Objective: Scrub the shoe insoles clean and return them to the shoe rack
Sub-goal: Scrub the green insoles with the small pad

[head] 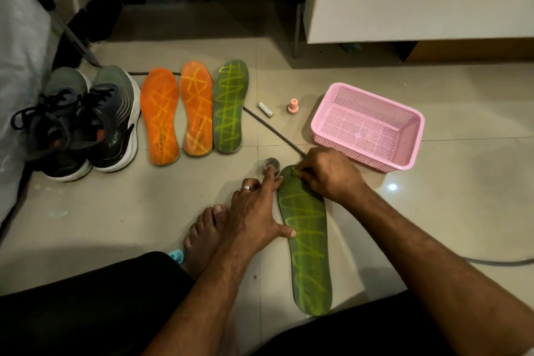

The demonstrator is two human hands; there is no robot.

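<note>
Lower centre of frame: green insole (307, 243) flat on the tiled floor (433, 211). Left hand (254, 214) spread, thumb pressing its edge; right hand (329, 175) clenched at its tip, pinching something small and green. Upper left: two orange insoles (179, 110), a second green insole (229, 105), sneakers (83, 121). Right: pink basket (368, 124).

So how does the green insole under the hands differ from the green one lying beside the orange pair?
The near green insole lies alone, held by the left hand and worked at its tip by the right hand. The far green insole lies untouched in the row. Both carry yellow-green zigzag marks.
</note>
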